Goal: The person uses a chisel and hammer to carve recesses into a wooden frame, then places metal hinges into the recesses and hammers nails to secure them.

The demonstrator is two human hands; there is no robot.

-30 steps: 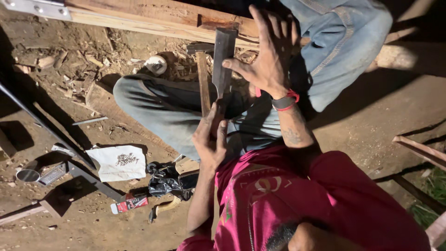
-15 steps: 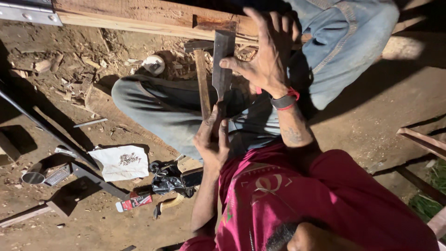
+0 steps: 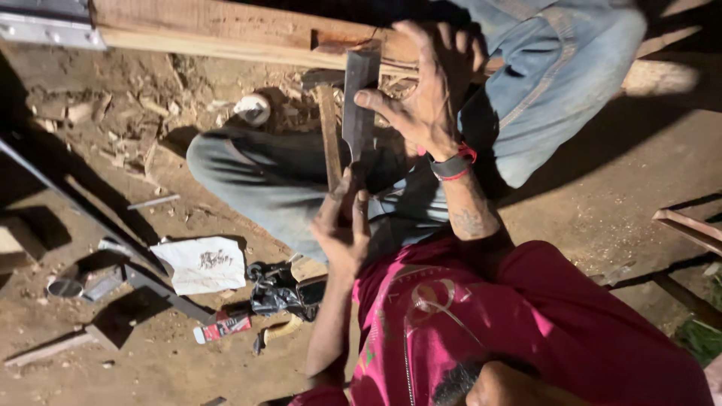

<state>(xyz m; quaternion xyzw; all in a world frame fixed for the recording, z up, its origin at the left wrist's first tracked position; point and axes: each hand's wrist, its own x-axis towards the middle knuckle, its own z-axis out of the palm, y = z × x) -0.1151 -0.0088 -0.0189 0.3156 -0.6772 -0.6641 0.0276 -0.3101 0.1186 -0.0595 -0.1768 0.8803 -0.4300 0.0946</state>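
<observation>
Above the dirt floor (image 3: 617, 188), a flat metal blade (image 3: 359, 98) stands nearly upright in front of a long wooden plank (image 3: 226, 30). The left hand (image 3: 342, 225) grips the blade's lower end with its fingers curled tight around it. The right hand (image 3: 429, 90) rests on the blade's upper part, thumb against its face, the other fingers spread and reaching toward the plank. A wooden stick (image 3: 329, 135) runs beside the blade. A white scrap of paper (image 3: 201, 263) lies on the floor, well apart.

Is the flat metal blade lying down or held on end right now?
On end: the blade stands lengthwise between both hands, tip near the wooden beam.
</observation>
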